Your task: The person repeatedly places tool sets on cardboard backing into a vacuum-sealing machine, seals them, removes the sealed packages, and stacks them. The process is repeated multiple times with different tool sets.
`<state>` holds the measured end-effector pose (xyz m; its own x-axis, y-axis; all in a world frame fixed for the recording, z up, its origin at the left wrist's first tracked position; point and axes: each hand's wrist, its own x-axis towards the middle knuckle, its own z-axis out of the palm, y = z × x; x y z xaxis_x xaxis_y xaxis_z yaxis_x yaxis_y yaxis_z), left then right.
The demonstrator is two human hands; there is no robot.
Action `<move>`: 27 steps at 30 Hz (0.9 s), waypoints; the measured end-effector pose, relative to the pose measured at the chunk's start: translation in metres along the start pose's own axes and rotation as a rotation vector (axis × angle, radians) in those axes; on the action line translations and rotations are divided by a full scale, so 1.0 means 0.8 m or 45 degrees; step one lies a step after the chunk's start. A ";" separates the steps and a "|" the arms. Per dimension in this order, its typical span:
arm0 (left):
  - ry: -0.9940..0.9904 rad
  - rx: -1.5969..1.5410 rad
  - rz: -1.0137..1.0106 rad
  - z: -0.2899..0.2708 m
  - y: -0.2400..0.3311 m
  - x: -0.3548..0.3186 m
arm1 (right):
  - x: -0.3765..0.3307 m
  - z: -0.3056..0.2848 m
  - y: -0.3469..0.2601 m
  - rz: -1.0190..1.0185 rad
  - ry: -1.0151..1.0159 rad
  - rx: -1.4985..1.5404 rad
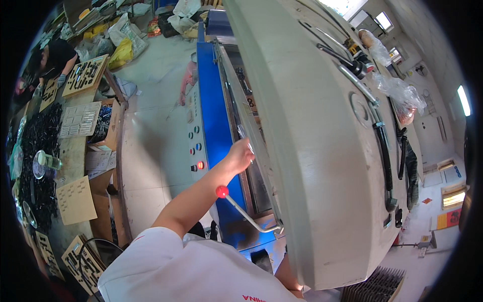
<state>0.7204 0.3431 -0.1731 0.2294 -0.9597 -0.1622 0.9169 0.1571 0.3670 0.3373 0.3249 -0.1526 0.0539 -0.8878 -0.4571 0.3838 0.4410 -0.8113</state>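
My left hand (239, 157) reaches over the blue front of a large machine, at the gap beneath its beige hood (302, 126). Its fingers are curled closed by the metal frame (266, 176) along that gap; a small pale glint shows at the fingertips, too small to name. Below my left forearm, a bent metal lever (247, 216) ends in a red ball knob (222, 192). Part of my right arm shows at the hood's lower edge, but the hood hides that hand. Inside the gap, dark small parts (250, 101) are partly visible.
A control panel (196, 136) with buttons and a lit red one runs along the machine's left side. At far left, a workbench (75, 156) carries boards and piles of dark parts; a person (58, 58) works there. Bags (126, 38) lie beyond. Hoses (385, 156) run along the hood.
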 end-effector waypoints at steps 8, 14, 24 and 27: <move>0.372 0.090 0.425 0.040 0.049 0.084 | -0.023 0.003 0.003 0.036 0.000 0.057; 0.430 0.204 0.349 0.085 0.091 0.029 | -0.041 -0.003 0.005 0.035 -0.005 0.085; 0.594 0.365 0.294 0.045 0.064 -0.002 | -0.067 -0.020 0.006 0.049 0.017 0.178; 0.527 0.406 0.220 0.042 0.025 -0.014 | -0.077 -0.024 0.001 0.061 -0.001 0.222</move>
<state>0.7254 0.3493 -0.1328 0.5358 -0.7446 -0.3981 0.7251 0.1641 0.6689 0.3164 0.3825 -0.1319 0.0769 -0.8663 -0.4935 0.5350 0.4536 -0.7128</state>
